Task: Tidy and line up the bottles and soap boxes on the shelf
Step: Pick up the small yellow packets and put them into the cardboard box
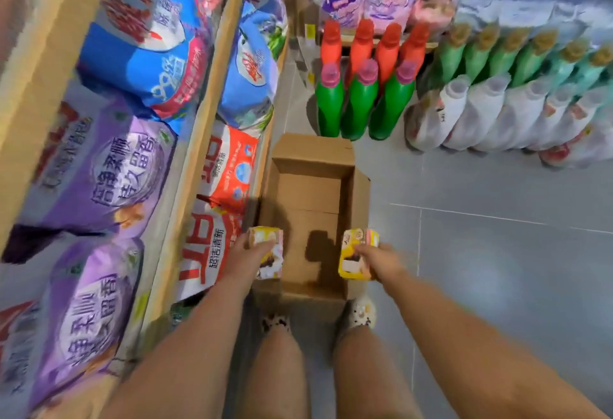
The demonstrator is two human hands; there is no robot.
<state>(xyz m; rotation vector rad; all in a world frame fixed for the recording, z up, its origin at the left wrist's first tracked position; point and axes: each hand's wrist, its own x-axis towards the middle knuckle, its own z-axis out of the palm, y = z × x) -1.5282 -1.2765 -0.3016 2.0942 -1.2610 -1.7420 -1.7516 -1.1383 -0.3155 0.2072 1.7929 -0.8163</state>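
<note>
Gripping one yellow soap box (269,253) in the left hand (247,257) and a second soap box (356,254) in the right hand (381,261), a person stands over one open cardboard carton (311,153).

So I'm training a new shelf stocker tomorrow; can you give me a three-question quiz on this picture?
1. True or false: the carton on the floor looks empty.
2. What does each hand hold?
3. The green bottles nearest the carton have caps that are: A) pink B) gold C) white

Key:
1. True.
2. The left hand and the right hand each hold one soap box.
3. A
</note>
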